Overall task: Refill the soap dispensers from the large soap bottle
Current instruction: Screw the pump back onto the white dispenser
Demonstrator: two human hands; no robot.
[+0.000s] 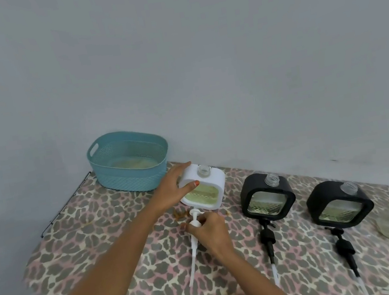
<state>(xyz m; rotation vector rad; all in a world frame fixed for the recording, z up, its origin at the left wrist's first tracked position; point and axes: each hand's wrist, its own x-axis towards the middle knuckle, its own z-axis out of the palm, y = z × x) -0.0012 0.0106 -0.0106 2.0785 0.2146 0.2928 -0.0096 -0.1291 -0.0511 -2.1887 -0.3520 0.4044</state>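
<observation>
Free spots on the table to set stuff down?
Largest bare patch: leopard tablecloth front-left, between teal basket and near edge. Narrow lane between white pump, pinched by right hand, and left black pump. Crowded right: left black dispenser, right black dispenser, right black pump.

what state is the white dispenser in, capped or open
Open: the white dispenser has a bare neck; its pump is out, in the right hand.

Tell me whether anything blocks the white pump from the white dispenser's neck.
Nothing visible does. The right hand grips the white plastic pump in front of the white square dispenser; its clear threaded neck is uncapped, and the left hand holds its side.
</observation>
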